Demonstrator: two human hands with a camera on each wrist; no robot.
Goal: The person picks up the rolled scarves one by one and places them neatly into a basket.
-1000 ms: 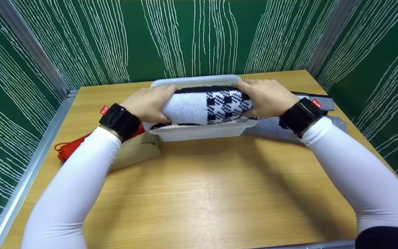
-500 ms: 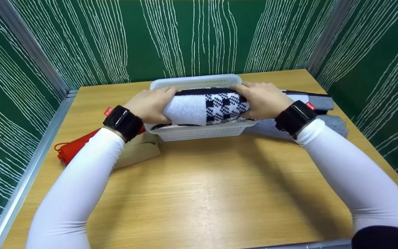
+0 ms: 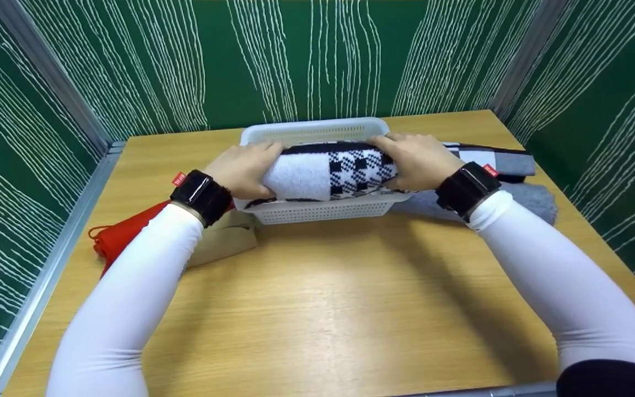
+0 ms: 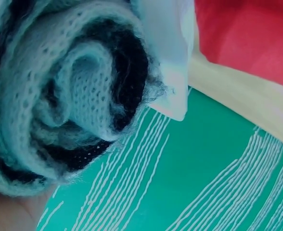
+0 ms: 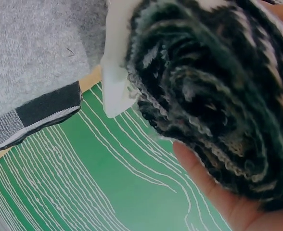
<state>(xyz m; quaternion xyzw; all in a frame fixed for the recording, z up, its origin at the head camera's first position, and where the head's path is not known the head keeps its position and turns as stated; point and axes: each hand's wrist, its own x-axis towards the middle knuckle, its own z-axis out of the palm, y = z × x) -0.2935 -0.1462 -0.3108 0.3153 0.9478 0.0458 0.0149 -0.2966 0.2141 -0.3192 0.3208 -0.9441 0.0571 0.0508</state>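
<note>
Green panels (image 3: pixel 229 60) streaked with white lines stand behind and beside us, and before them spreads the wooden tabletop (image 3: pixel 317 309). On it sits a white perforated plastic basket (image 3: pixel 323 214), at whose mouth our knitted roll (image 3: pixel 328 171), pale grey at one end and black-and-white checked at the other, lies crosswise; whether it rests on the basket's floor we cannot tell. To its right are a plain grey fabric roll (image 3: pixel 532 201) and, beyond that, a checked folded cloth (image 3: pixel 513 164); to its left, a red fabric roll (image 3: pixel 130 231) and a beige bundle (image 3: pixel 224 245), both partly behind our sleeve. Our left hand (image 3: pixel 248 168) grips the grey end and our right hand (image 3: pixel 416 160) the checked end, thumbs on the near side. Both wrist views show loose spirals and no tie, so we judge the coil could spring apart if one hand let go early, or its core could slip sideways if our palms squeezed unevenly. A low approach might snag the wool on the near rim and drag the light basket askew. Smallest are our black wristbands (image 3: pixel 202 197), each with a red tag (image 3: pixel 179 178).
</note>
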